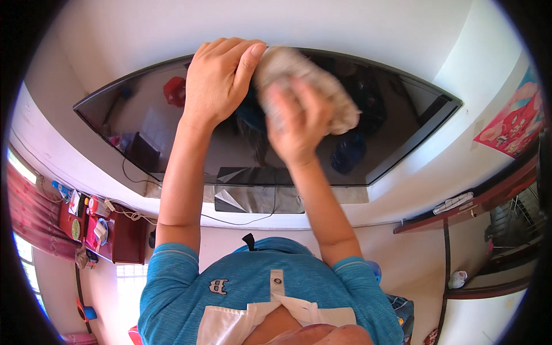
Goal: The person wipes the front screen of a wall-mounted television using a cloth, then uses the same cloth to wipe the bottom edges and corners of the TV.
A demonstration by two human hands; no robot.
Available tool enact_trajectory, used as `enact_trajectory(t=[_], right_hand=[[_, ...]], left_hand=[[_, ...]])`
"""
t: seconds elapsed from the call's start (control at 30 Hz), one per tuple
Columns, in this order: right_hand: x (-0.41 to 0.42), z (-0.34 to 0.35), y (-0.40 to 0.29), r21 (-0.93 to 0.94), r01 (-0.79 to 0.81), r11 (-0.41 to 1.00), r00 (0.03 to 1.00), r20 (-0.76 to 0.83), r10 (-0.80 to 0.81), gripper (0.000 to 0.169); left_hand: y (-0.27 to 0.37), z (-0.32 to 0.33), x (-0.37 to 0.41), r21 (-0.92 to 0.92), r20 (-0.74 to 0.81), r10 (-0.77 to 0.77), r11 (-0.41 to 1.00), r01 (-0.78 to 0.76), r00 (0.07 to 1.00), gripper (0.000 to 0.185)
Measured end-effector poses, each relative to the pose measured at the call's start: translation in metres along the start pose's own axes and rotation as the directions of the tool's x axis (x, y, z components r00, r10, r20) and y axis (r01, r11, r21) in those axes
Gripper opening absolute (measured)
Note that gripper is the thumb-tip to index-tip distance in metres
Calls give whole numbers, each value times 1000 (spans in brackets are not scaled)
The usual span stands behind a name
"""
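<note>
A wide flat-screen television (pixel 388 142) with a dark, glossy screen stands before me in a wall recess. My left hand (pixel 222 77) rests over its top edge, fingers bent behind the edge and thumb lying apart on the near side; it holds no visible object. In my right hand (pixel 297 116) is a pale, crumpled cloth (pixel 302 73), pressed against the upper middle of the screen. Hand and cloth are blurred. Reflections of red and blue things show in the screen.
Beneath the television, a silvery sheet-like cover (pixel 258 200) lies on the ledge (pixel 345 195), with a thin black cable (pixel 246 223) hanging past it. A dark red wooden table (pixel 129 239) holding several items stands at lower left. A wooden door frame (pixel 453 215) is at right.
</note>
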State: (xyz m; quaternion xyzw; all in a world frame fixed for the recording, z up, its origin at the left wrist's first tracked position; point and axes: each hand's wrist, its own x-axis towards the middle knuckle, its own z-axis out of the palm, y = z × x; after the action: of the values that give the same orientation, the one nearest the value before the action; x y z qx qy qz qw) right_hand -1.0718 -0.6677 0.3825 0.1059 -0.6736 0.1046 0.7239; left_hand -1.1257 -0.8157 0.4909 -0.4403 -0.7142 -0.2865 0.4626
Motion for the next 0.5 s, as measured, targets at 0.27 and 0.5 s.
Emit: enact_trajectory(t=[0.27, 0.5], right_hand=[[-93, 0, -22, 249, 181, 951, 911, 321, -258, 40], [-13, -73, 89, -109, 27, 994, 999, -30, -31, 43]], left_hand=[[-1, 2, -4, 119, -47, 16, 993, -10, 999, 31], [4, 10, -3, 184, -85, 13, 983, 3, 996, 21]])
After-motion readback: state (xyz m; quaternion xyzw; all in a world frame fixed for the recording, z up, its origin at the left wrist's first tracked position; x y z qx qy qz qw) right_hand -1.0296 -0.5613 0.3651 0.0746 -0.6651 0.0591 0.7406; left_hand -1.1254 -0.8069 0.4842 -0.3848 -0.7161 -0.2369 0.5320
